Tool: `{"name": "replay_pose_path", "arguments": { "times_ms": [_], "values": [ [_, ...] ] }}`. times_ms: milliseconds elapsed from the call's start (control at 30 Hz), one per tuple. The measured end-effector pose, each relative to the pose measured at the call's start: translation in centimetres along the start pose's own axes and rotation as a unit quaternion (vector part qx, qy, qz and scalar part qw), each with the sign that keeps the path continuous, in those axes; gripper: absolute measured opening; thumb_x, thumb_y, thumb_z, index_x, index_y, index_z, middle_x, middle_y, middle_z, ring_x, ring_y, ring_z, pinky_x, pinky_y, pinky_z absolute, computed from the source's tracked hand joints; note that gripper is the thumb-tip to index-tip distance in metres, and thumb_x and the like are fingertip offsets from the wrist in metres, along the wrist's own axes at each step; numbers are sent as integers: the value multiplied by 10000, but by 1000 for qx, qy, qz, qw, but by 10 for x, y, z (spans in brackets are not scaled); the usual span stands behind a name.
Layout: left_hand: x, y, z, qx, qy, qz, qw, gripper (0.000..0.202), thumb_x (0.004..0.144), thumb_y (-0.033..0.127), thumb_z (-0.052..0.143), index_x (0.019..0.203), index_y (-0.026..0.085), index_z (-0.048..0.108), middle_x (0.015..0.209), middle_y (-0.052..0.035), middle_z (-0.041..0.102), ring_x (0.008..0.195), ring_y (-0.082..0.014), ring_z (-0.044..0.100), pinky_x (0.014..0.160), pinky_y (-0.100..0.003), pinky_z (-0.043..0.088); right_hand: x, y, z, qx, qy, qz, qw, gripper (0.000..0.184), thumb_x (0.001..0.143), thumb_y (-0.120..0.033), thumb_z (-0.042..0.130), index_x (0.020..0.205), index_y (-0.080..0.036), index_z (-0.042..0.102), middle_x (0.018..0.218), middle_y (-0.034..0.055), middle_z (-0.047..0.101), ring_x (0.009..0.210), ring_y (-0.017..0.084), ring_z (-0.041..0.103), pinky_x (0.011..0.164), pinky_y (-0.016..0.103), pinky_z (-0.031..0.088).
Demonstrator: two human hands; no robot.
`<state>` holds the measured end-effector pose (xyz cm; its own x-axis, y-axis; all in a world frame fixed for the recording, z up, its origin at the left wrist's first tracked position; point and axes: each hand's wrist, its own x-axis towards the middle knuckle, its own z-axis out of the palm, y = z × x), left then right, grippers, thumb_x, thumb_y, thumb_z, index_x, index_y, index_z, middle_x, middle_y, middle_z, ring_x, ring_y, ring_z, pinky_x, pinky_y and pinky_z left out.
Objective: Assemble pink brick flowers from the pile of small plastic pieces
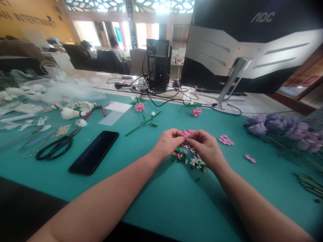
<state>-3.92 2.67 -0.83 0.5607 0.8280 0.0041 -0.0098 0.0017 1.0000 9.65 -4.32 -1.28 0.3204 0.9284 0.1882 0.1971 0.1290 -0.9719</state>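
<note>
My left hand [168,144] and my right hand [204,147] meet above the middle of the teal cutting mat [161,181]. Their fingertips pinch a small pink plastic flower piece [186,134] between them. Just below my hands lies a loose heap of small pink, green and white plastic flower parts [193,160]. Pink petal pieces [225,140] sit to the right of my right hand, with another pair [250,158] farther right. Ahead of my hands lie a green stem with a white bud [143,123] and two finished pink flowers [139,107].
A black smartphone [93,153] and black-handled scissors [55,148] lie left of my hands. Shuttlecocks [72,113], red-handled pliers [97,111] and white feathers crowd the left. Purple artificial flowers [282,131] lie right. Cables, a computer tower [158,64] and an AOC monitor [252,43] stand behind the mat.
</note>
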Motion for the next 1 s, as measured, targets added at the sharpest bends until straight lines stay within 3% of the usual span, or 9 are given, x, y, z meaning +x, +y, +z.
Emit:
{"name": "replay_pose_path", "arguments": {
  "times_ms": [733,867,1000],
  "values": [
    [-5,2,1,133,14,44,990,97,719,223,572,767,154,621,695,-6,623,620,-108,543,575,-219,426,0,-3,0,31,8,0,999,183,670,-315,744,710,-176,632,638,-10,608,610,118,521,574,248,414],
    [-4,-2,2,91,16,37,995,61,708,203,569,738,156,595,665,0,604,602,-103,531,553,-210,418,0,-4,0,27,4,-3,1000,157,684,-302,733,716,-177,644,629,-12,615,604,118,531,571,245,422],
    [-1,-4,4,-14,20,-19,1000,35,701,167,569,726,153,549,661,-9,605,573,-95,538,541,-208,430,-1,-3,3,27,-2,-2,1000,164,723,-324,712,798,-184,669,681,4,660,642,133,581,604,253,459]
  ]
}}
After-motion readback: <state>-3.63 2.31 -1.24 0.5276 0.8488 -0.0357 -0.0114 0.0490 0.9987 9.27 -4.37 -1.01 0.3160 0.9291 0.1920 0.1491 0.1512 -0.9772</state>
